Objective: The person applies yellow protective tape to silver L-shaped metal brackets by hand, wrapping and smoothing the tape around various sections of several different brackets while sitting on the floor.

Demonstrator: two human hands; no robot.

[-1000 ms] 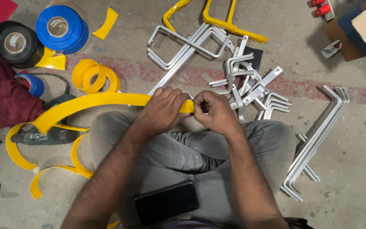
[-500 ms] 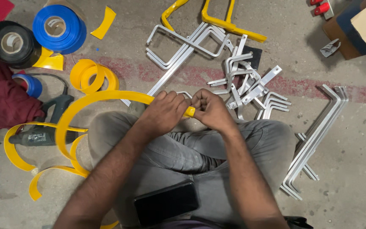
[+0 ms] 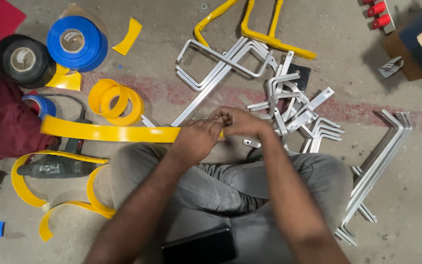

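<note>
Hands meet at centre, just above the knees. Left hand (image 3: 196, 139) is closed on the end of a long yellow strip (image 3: 108, 132); right hand (image 3: 240, 122) pinches with curled fingers at the same end, gripping the strip's tip or something small there — cannot tell which, the fingers hide it.

Change since a second ago: the strip was bowed up in a high arc off to the left; now it runs almost flat and straight from the left hand out toward the maroon cloth (image 3: 1, 127). Slack has been drawn out, and the hands sit a bit higher in frame. Looks like the end is being worked while the rest is kept taut — my read, not something visible.

Around them:
- More loose yellow strip curls (image 3: 25, 186) on the floor, left of the knee, around a power tool (image 3: 54, 166) with a dark cord.
- Yellow roll (image 3: 116, 100) just above the strip; blue roll (image 3: 76, 44) and black roll (image 3: 23, 58) further up-left.
- Pile of bent aluminium bars (image 3: 289, 105) just beyond the right hand, near but apart from it; some long L-shaped ones (image 3: 377, 161) lie well to the right.
- Two bars already sleeved in yellow (image 3: 260, 29) at the top.
- Dark phone (image 3: 199, 247) rests on the lap.

Floor is bare concrete (image 3: 416, 215) with a faded red stripe.
</note>
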